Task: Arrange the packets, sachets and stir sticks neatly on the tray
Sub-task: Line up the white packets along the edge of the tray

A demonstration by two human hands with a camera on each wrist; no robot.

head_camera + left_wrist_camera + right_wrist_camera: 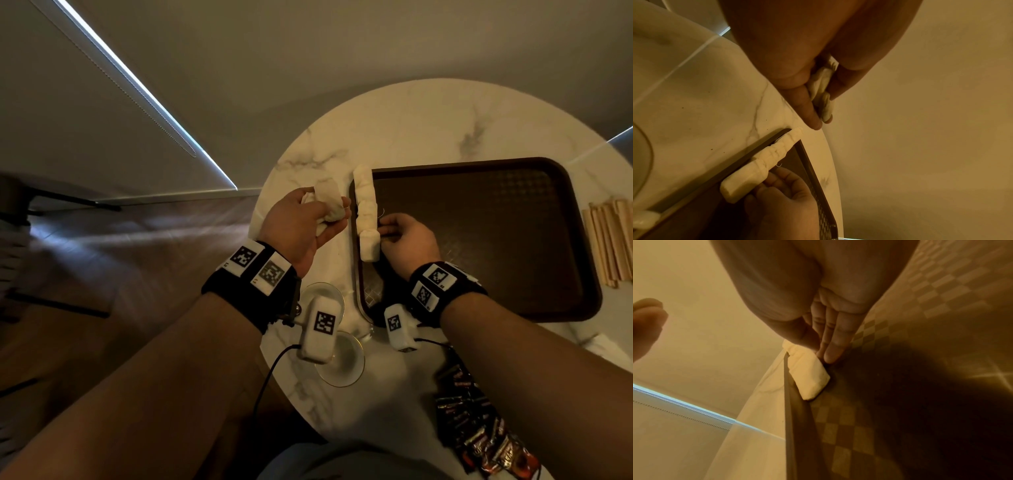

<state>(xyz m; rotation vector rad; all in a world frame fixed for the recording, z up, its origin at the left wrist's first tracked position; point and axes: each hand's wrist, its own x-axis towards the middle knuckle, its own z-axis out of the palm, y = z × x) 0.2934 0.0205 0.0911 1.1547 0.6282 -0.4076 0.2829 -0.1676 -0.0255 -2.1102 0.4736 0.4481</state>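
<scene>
Lining white sachets (366, 219) along tray (513, 240)

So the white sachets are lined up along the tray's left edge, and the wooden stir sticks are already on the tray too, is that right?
Not quite. The white sachets do line the tray's left edge, but the head view shows the wooden stir sticks lying on the table, beside the tray's right edge.

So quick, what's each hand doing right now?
Left hand: holding a bunch of white sachets.
Right hand: open, fingertips against the sachet row on the tray.
</scene>
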